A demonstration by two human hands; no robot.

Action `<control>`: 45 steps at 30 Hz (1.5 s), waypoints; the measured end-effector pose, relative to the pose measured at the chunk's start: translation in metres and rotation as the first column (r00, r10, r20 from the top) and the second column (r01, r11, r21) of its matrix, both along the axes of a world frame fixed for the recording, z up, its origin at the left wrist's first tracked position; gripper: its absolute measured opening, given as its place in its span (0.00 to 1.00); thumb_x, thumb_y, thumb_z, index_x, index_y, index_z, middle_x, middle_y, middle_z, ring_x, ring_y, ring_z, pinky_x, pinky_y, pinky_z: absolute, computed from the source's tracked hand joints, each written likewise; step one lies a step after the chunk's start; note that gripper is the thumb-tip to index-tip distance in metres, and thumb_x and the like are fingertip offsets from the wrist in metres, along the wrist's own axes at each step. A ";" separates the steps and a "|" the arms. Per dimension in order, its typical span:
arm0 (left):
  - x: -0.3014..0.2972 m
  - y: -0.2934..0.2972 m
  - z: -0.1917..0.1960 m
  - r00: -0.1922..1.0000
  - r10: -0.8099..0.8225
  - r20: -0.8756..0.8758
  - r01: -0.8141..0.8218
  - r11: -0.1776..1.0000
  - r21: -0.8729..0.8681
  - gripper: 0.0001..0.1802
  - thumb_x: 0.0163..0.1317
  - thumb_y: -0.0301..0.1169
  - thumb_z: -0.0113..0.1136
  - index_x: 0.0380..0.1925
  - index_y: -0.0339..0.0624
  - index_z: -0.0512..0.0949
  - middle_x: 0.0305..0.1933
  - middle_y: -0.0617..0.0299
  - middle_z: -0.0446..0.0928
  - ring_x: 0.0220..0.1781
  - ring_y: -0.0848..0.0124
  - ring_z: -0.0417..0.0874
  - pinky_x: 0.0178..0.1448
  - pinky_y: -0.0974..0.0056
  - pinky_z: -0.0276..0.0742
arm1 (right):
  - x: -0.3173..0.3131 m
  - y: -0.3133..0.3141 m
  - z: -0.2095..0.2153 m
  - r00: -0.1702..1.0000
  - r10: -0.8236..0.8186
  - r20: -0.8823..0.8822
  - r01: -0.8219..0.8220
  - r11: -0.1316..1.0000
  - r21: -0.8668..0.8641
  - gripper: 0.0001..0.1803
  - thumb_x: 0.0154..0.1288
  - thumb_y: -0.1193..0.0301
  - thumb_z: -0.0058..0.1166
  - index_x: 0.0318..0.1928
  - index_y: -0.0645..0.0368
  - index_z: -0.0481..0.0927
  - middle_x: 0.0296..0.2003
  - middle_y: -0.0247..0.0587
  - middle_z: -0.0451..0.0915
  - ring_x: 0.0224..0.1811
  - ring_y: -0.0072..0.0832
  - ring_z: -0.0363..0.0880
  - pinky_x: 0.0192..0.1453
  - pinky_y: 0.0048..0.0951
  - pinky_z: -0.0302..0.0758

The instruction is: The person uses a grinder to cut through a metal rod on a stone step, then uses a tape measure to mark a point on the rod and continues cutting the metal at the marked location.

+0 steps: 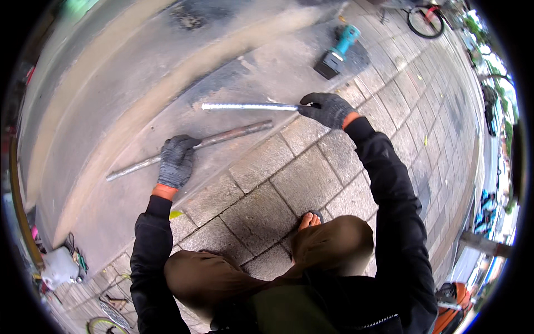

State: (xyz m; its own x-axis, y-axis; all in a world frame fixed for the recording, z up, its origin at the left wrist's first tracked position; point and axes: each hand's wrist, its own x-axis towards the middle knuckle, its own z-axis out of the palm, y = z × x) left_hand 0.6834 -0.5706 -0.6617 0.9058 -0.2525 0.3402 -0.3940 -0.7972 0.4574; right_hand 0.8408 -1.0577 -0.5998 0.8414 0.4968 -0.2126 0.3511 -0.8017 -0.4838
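My left hand (pixel 177 161), in a grey knitted glove with an orange cuff, is closed around a long dull metal pipe (pixel 239 132). The pipe slants across the concrete, its right part browner and more worn than its left. Ahead and to the right, my right hand (pixel 331 110) wears a matching glove. Its fingers grip the right end of a thin, bright metal rod (pixel 250 106) that points left, beyond the pipe and apart from it. The glove hides the rod's gripped end.
A teal cordless power tool (pixel 346 42) with a black battery lies beyond my right hand. Concrete steps (pixel 128 106) curve along the left, meeting grey paving (pixel 306 175). A white bag (pixel 59 267) sits at the lower left. A bicycle wheel (pixel 425 22) shows at the far right.
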 end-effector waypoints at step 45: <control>-0.031 0.034 0.001 0.981 0.176 0.081 -0.186 0.972 0.143 0.16 0.65 0.33 0.72 0.53 0.50 0.88 0.53 0.53 0.84 0.58 0.48 0.83 0.64 0.43 0.74 | 0.190 -0.088 -0.001 0.393 -0.864 -0.314 0.916 0.335 0.222 0.47 0.57 0.30 0.75 0.55 0.63 0.87 0.44 0.48 0.87 0.43 0.44 0.88 0.47 0.50 0.86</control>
